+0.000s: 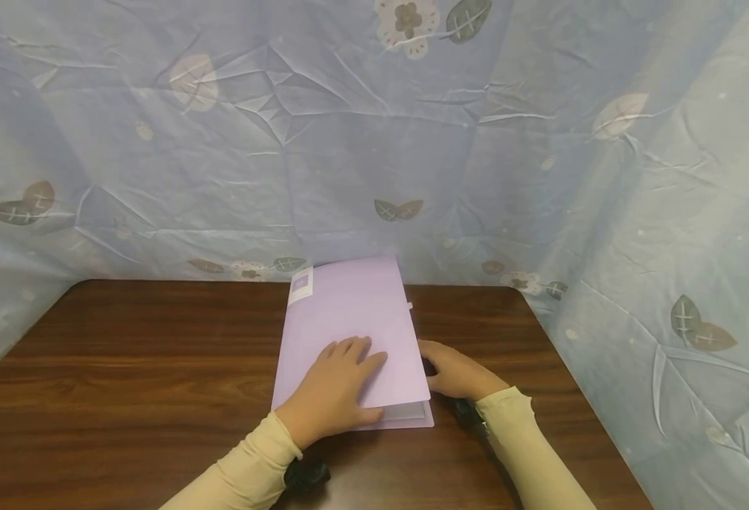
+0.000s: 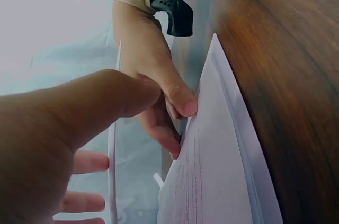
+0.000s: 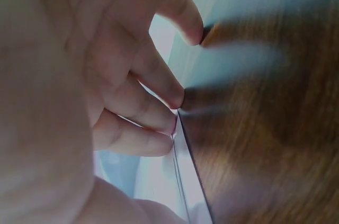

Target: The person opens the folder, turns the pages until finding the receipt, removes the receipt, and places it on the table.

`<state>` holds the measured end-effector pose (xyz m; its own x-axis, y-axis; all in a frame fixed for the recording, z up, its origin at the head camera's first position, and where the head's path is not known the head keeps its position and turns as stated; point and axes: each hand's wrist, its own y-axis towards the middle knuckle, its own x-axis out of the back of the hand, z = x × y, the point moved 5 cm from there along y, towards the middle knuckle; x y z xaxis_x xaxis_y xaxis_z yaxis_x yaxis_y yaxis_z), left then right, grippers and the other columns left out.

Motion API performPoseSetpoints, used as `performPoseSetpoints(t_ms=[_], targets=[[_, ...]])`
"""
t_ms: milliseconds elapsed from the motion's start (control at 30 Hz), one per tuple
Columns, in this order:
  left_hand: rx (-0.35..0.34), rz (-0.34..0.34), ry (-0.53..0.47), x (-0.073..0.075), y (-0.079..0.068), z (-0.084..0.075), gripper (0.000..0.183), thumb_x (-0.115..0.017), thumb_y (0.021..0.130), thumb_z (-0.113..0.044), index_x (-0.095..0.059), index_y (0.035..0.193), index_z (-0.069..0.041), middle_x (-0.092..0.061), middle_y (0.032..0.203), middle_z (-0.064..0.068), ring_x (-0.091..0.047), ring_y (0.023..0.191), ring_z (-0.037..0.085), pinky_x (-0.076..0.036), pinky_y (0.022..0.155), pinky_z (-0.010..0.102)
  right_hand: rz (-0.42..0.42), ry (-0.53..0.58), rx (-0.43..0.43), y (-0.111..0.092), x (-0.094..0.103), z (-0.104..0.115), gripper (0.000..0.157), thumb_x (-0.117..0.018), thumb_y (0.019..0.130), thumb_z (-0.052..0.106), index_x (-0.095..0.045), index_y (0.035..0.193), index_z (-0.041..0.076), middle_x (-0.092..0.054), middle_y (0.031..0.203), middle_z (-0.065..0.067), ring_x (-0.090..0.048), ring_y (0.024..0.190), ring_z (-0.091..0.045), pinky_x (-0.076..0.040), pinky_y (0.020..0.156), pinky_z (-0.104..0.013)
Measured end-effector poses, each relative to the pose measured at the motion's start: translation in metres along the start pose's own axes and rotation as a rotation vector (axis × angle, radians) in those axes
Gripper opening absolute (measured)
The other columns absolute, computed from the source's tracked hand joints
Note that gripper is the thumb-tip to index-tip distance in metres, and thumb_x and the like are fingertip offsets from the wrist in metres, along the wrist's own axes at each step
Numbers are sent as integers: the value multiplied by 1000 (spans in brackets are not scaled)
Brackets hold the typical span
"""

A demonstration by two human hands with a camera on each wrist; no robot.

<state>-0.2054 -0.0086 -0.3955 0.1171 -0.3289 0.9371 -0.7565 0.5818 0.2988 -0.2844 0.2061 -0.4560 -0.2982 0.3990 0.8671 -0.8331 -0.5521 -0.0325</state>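
A lavender folder lies on the table with its front cover lifted a little off the white pages inside. My left hand rests spread over the cover, the thumb at its near edge. Seen from the left wrist, the straight fingers touch the cover's outer face while the thumb reaches past its edge. At the folder's right side, my right hand grips the edge of the lower part. Its thumb is by the page edges, and the bent fingertips meet the folder's rim close to the tabletop.
The dark wooden table has its far edge against a pale blue, leaf-patterned cloth, which also hangs along both sides. A black wrist device sits under the left wrist, and another under the right.
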Motion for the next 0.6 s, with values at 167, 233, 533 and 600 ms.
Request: performPoseSetpoints(t_ms=[167, 233, 533, 600], targets=[[-37, 40, 15, -9, 4, -5, 89, -82, 77, -57, -53, 150, -14, -47, 155, 23, -44, 143, 41, -37, 114, 60, -7, 16, 14, 0, 0, 0, 66, -80, 91, 25, -53, 150, 14, -55, 152, -9, -49, 142, -32, -37, 117, -54], [-46, 45, 24, -11, 8, -8, 89, -81, 79, -58, -52, 152, -15, -46, 156, 23, -44, 144, 41, -37, 114, 60, -7, 20, 20, 0, 0, 1, 65, -80, 91, 26, -54, 150, 15, -55, 151, -8, -49, 142, -31, -37, 117, -54], [-65, 35, 82, -10, 24, -22, 84, -78, 81, -59, -52, 151, -18, -50, 154, 19, -48, 140, 37, -41, 109, 62, -4, 19, 32, -1, 3, 6, 64, -79, 91, 25, -55, 149, 14, -57, 149, -9, -50, 140, -32, -38, 116, -54], [-71, 25, 97, -9, 27, -24, 83, -78, 82, -58, -53, 150, -18, -51, 152, 18, -49, 138, 36, -43, 108, 60, -8, 13, 32, -2, 4, 6, 63, -79, 91, 25, -55, 148, 12, -57, 148, -10, -52, 139, -33, -39, 115, -54]])
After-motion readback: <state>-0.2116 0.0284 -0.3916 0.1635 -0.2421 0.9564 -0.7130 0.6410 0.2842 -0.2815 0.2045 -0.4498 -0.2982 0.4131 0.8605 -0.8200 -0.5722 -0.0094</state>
